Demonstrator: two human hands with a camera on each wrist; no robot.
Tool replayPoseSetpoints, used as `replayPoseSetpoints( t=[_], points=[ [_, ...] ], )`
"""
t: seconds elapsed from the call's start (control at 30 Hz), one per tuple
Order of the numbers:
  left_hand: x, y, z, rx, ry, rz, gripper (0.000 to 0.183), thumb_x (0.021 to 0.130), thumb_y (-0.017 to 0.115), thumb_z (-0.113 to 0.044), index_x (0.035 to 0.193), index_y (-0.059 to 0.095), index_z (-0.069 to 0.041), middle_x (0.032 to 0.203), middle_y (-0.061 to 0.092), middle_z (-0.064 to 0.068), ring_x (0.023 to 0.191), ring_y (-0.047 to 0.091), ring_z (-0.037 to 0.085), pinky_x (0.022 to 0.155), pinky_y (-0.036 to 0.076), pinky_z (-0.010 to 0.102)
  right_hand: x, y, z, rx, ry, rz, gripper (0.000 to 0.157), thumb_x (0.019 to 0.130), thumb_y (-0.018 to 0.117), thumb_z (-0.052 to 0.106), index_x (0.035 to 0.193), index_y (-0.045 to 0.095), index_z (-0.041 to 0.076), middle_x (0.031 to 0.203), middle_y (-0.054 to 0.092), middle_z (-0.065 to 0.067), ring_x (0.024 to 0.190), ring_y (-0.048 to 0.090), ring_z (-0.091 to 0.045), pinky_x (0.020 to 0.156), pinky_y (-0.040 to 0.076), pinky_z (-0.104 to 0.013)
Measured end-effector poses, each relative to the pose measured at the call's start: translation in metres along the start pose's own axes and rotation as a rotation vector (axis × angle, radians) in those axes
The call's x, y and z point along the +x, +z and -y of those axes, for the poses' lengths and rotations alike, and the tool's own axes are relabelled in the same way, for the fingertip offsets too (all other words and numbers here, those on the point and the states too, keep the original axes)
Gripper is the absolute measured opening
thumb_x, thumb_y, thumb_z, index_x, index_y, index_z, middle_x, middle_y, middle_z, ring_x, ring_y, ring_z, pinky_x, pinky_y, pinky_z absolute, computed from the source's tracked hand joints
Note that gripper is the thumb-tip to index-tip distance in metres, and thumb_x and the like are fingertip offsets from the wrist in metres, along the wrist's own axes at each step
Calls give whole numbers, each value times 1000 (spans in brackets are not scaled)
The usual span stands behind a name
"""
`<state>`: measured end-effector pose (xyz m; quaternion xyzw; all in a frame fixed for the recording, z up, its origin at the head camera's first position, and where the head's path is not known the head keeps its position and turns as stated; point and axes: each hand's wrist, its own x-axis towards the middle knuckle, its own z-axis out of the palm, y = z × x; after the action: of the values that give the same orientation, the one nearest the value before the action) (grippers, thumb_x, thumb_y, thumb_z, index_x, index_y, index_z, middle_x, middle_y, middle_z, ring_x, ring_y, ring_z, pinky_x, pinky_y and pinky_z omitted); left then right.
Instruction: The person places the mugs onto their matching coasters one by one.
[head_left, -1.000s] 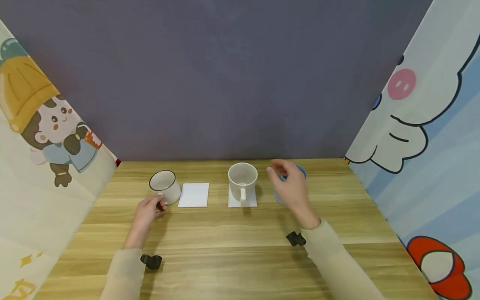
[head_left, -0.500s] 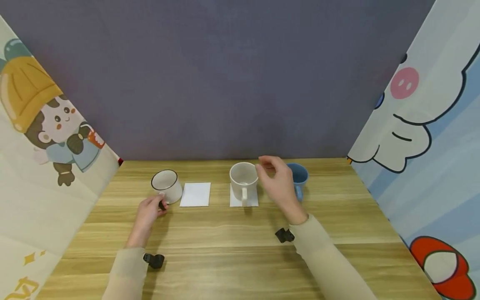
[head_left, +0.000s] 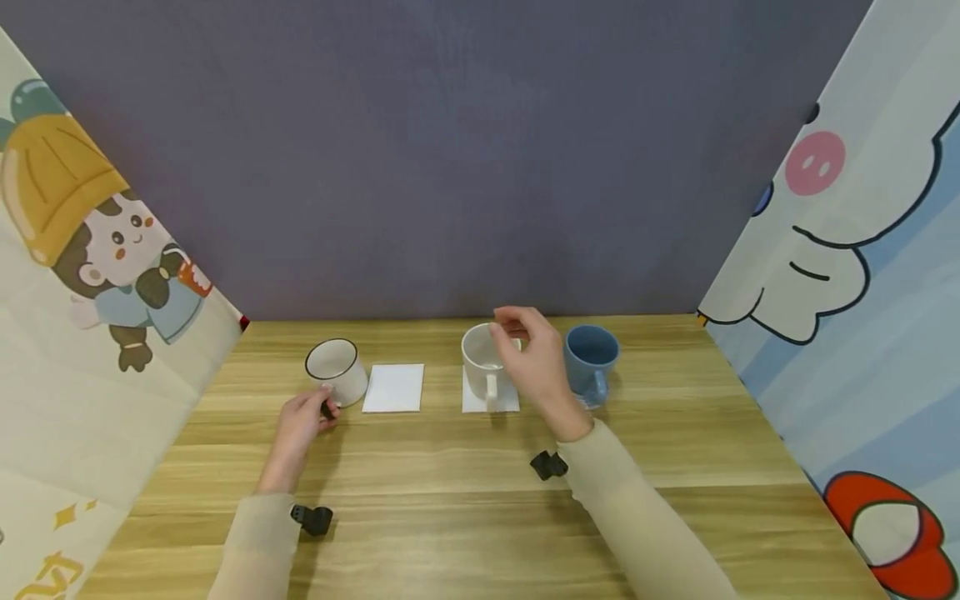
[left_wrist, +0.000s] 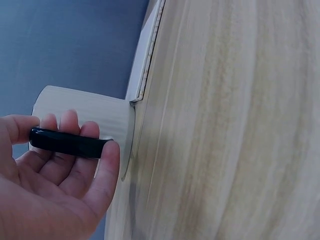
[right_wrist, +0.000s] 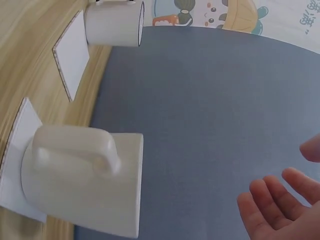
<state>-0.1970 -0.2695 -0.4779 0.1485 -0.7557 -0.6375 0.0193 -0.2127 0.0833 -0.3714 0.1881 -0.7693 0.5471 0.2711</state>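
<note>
At the left, a white mug with a dark rim (head_left: 347, 385) stands on the table, its black handle (left_wrist: 67, 144) turned toward me. My left hand (head_left: 300, 419) holds that handle, fingers curled behind it, as the left wrist view shows. A plain white mug (head_left: 474, 377) sits upright on a square white coaster (head_left: 513, 405), handle facing me. Over the right side of its rim hovers my right hand (head_left: 534, 362), fingers loosely bent, holding nothing. In the right wrist view, space shows between the right hand (right_wrist: 285, 215) and this mug (right_wrist: 95, 195).
A second square white coaster (head_left: 393, 388) lies bare between the two white mugs. To the right stands a blue mug (head_left: 583, 375). Behind the wooden table (head_left: 420, 483) rises a grey panel (head_left: 465, 167); cartoon-printed sheets hang at both sides.
My right hand has moved left, from over the blue mug to over the plain white mug's rim. The blue mug is now uncovered. My left hand keeps its hold on the black handle.
</note>
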Motion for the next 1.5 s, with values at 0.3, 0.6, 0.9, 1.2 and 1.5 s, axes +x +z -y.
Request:
replayPoseSetpoints(
  t=[0.3,0.6,0.9,1.2,1.5],
  points=[
    [2,0,1,-7,-2,-7,37,108,48,-26,98,59,8,80,60,3,80,61,16,75,56,28,-2,17,1,56,37,65,20,94,69,7,113,71,0,107,68,-14,94,65,-27,85,56,-47],
    [1,1,1,6,4,-8,38,108,48,-26,99,59,9,81,60,3,80,60,15,76,56,29,-5,36,-2,69,36,119,22,96,68,9,115,70,0,106,68,-16,94,65,-27,85,56,-45],
    [1,1,0,20,2,-16,40,108,48,-28,96,60,8,80,60,2,78,59,12,75,55,27,-11,58,-9,86,63,169,23,95,68,6,115,67,-4,108,67,-18,96,66,-31,85,57,-44],
    [0,4,1,-6,12,-31,39,108,49,-26,97,60,10,79,60,2,77,59,12,75,56,27,-21,79,-17,58,109,232,24,94,67,7,115,68,-5,108,68,-17,96,66,-30,86,57,-45],
    [1,5,2,-24,17,-42,37,107,49,-23,90,60,8,76,59,3,75,60,14,72,56,27,-27,97,-28,-61,160,322,27,95,66,15,116,69,-1,109,68,-15,97,65,-28,88,56,-41]
  ],
)
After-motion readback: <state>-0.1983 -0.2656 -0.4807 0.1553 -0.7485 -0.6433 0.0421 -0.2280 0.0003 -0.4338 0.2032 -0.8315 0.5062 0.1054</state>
